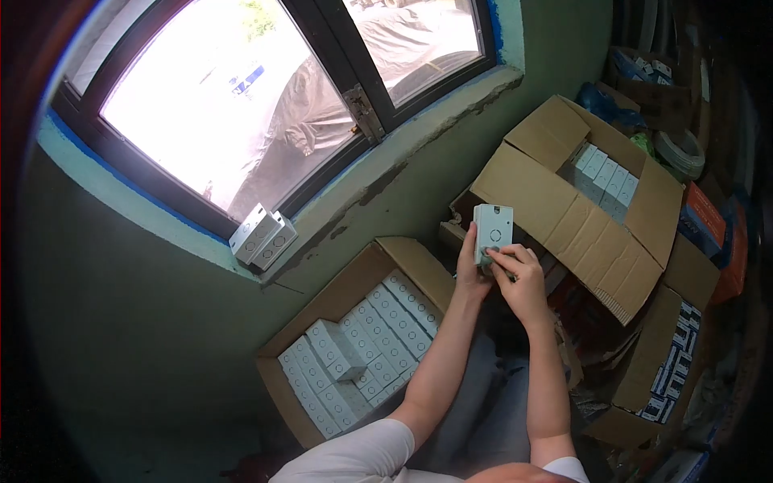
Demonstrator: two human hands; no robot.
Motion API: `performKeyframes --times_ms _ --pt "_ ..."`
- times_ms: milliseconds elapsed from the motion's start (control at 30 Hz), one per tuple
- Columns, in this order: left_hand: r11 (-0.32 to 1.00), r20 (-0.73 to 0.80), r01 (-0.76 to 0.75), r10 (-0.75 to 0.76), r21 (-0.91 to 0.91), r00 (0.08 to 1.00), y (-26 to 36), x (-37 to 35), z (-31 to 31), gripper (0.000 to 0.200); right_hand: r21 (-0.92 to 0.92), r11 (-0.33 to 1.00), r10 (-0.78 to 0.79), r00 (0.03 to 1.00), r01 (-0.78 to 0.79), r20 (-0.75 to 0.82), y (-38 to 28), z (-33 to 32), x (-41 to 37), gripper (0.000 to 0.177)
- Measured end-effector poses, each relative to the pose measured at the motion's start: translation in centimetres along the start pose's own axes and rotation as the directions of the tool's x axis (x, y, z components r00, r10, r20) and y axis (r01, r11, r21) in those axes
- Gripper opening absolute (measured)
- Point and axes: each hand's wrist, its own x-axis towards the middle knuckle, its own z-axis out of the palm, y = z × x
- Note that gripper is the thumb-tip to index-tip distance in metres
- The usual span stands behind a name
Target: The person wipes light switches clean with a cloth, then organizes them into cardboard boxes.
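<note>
While the left hand (469, 262) clasps a grey junction box (493, 228) upright above the open carton (354, 282), the right hand (525, 283) pinches its lower edge; a firm, steady left grip probably serves best.

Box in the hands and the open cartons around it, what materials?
The box, held by the left hand and right hand: likely moulded plastic, pale grey-white, matte, with a round knockout ring on its face. The cartons: brown corrugated cardboard, matte; one flap's cut edge looks fluted.
</note>
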Motion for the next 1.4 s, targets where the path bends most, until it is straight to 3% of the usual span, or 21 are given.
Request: performKeyframes --times_ms 67,200,233,300,333,367,433,533,567,667,700,833,933,967,1067,1100,1200,1333,1400 --pt "0.996 -0.05 0.043 -0.039 0.076 0.998 0.2 0.3 0.0 0.043 -0.033 0.999 -0.008 0.998 0.006 -0.059 0.3 0.1 0.4 0.023" --pt "0.943 -0.068 0.235 -0.226 0.235 0.972 -0.5 0.5 -0.2 0.04 -0.174 0.982 0.007 0.928 -0.077 -0.371 1.2 -0.9 1.9 0.023" --pt "0.95 -0.037 0.233 -0.231 0.209 0.972 -1.0 0.7 -0.5 0.041 -0.14 0.987 0.026 0.937 -0.08 -0.347 1.6 -1.1 2.0 0.022" --pt "0.978 -0.06 0.102 -0.093 0.183 0.994 -1.1 1.4 -0.6 0.042 -0.075 0.992 0.071 0.953 -0.097 -0.295 2.3 -1.6 1.4 0.022" --pt "0.985 -0.08 0.053 -0.041 0.165 0.996 -1.7 1.3 -0.3 0.042 -0.016 0.988 0.151 0.984 -0.153 -0.092 2.2 -1.9 0.3 0.022" --pt "0.974 -0.108 0.05 -0.026 0.22 0.994 -1.1 1.2 -0.3 0.044 -0.027 0.991 0.133 0.99 -0.134 -0.039 2.0 -2.0 -0.2 0.021" --pt "0.986 -0.086 0.07 -0.058 0.151 0.995 -0.3 0.9 0.2 0.044 -0.022 0.993 0.118 0.993 -0.117 0.03 1.3 -2.0 -0.2 0.021" --pt "0.964 -0.052 0.167 -0.16 0.208 0.986 -0.5 0.7 0.4 0.043 -0.161 0.979 0.069 0.95 -0.123 -0.305 1.6 -1.1 0.8 0.023" --pt "0.964 -0.017 0.171 -0.172 0.203 0.985 -0.8 0.6 0.4 0.042 -0.178 0.978 0.042 0.936 -0.11 -0.349 2.1 -1.4 1.1 0.025" --pt "0.961 -0.007 0.181 -0.184 0.209 0.983 -0.6 0.2 0.7 0.041 -0.066 0.99 0.1 0.943 -0.127 -0.319 1.9 -2.2 1.1 0.025" --pt "0.976 -0.048 0.155 -0.15 0.151 0.988 -0.7 0.1 0.7 0.041 0.02 0.993 0.118 0.965 -0.116 -0.236 1.8 -2.1 0.9 0.023" --pt "0.993 0.054 0.1 -0.097 -0.054 0.994 -0.5 0.6 -0.5 0.051 0.1 0.986 0.129 0.991 -0.132 0.032 0.5 -2.2 0.0 0.022" --pt "0.982 0.053 0.065 -0.056 -0.176 0.997 -0.8 0.5 0.0 0.058 0.129 0.986 0.129 0.963 -0.1 -0.238 0.8 -1.2 0.1 0.022" --pt "0.985 0.025 0.065 -0.062 -0.161 0.998 -1.1 0.3 0.1 0.058 0.167 0.972 0.208 0.933 -0.164 -0.294 1.2 -1.0 0.1 0.021" --pt "0.983 -0.027 0.061 -0.067 -0.171 0.997 -1.8 0.1 1.2 0.053 0.229 0.942 0.309 0.901 -0.245 -0.306 4.2 -0.5 -0.4 0.02" --pt "0.984 -0.02 0.071 -0.075 -0.162 0.997 -1.8 0.0 1.3 0.051 0.32 0.888 0.41 0.885 -0.331 -0.223 4.0 -0.6 -0.5 0.023" --pt "0.991 0.023 0.096 -0.094 -0.093 0.995 -1.1 -0.2 1.3 0.046 0.334 0.902 0.347 0.92 -0.274 -0.184 3.6 -0.8 -0.3 0.024" --pt "0.981 0.096 0.167 -0.157 -0.097 0.983 -0.6 -1.1 1.8 0.047 0.323 0.928 0.274 0.925 -0.184 -0.261 2.2 -0.9 -0.7 0.024" --pt "0.995 0.076 0.098 -0.095 -0.029 0.993 -1.3 -1.7 2.4 0.05 0.301 0.931 0.293 0.913 -0.205 -0.285 1.6 -1.5 -1.7 0.024"
